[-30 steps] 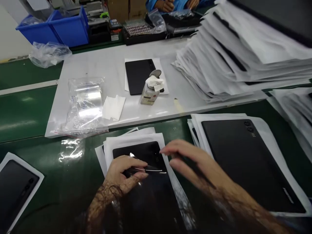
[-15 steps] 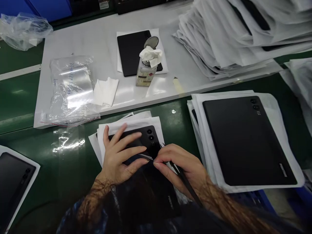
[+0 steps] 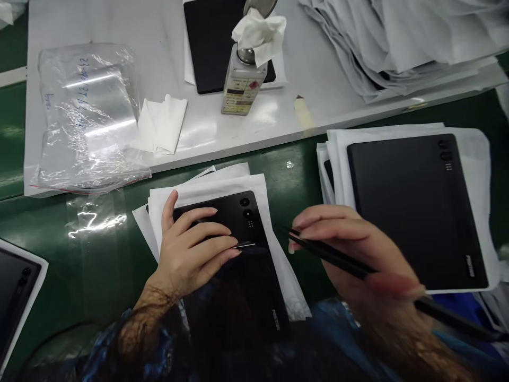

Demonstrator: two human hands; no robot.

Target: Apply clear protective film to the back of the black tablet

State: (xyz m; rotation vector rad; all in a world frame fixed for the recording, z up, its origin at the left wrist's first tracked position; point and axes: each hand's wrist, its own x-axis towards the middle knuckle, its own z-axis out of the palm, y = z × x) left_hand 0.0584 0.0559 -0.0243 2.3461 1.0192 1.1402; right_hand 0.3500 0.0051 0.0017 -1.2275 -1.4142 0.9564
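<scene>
A black tablet (image 3: 254, 265) lies back-up on several white sheets (image 3: 222, 185) on the green table in front of me. My left hand (image 3: 191, 252) rests flat on the tablet's upper part, fingers spread, with a thin strip of clear film at the fingertips. My right hand (image 3: 353, 249) hovers to the right of the tablet and holds a thin black stick (image 3: 382, 278) that points left towards the tablet's camera corner.
A second black tablet (image 3: 417, 207) lies on white sheets at the right. On the white board (image 3: 178, 143) behind stand a liquid bottle (image 3: 240, 85) topped with a tissue, a clear plastic bag (image 3: 85, 116), a folded wipe (image 3: 161, 124) and a paper stack (image 3: 401, 42). Another tablet (image 3: 14, 292) is at the left edge.
My right hand has drawn away from the tablet to the right, with the black stick in it. My left hand has stayed flat on the tablet. The view has tilted down and closer.
</scene>
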